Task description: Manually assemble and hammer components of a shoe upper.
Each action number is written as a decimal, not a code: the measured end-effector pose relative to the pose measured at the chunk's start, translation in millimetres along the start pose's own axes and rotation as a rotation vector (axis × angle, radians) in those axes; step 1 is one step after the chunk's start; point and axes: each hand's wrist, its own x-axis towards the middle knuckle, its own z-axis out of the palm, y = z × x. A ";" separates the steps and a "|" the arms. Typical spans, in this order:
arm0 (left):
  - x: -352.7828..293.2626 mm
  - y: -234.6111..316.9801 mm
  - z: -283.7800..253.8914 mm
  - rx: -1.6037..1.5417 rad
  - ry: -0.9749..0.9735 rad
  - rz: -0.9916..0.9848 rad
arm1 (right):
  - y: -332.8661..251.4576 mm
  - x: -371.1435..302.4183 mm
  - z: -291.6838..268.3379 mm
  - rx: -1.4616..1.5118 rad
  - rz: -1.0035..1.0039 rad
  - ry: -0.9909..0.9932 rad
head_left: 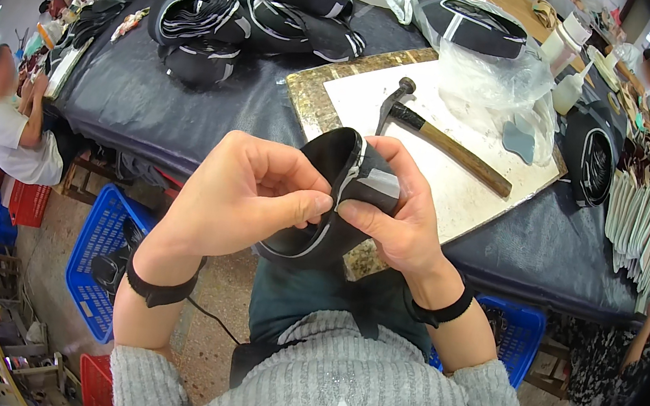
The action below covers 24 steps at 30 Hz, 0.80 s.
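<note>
Between my hands, above my lap at the table's near edge, is a black shoe upper (346, 240) bent into a loop, with a pale strip along its edge and a grey patch on its side. My left hand (227, 194) is closed, thumb and forefinger pinching the upper's edge. My right hand (411, 218) grips the other side, its thumb pressed near the same edge and its fingers behind, partly hidden. Just beyond lies a hammer (458, 156) with a wooden handle, resting on a white sheet (356, 90) over a speckled slab (311, 107).
Bundles of black uppers (201, 18) lie at the back left of the dark-covered table (119, 85). A clear plastic bag (480, 84), white bottles (568, 91) and stacked pale pieces (636, 223) are right. Blue baskets (84, 253) flank my legs. People sit at other tables.
</note>
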 end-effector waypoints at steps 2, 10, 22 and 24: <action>0.3 -2.5 2.6 -0.007 0.028 0.005 | 0.2 1.9 -1.0 -0.058 -0.014 -0.003; 3.0 -11.7 9.0 0.076 0.107 0.082 | -5.5 -0.1 6.3 -0.184 -0.004 0.067; -5.7 -11.6 17.7 0.175 0.023 0.133 | -41.8 26.3 -10.9 -0.933 -0.268 -0.385; -9.2 -28.6 24.2 -0.125 -0.025 0.113 | -33.6 28.7 -19.9 -0.747 -0.104 -0.366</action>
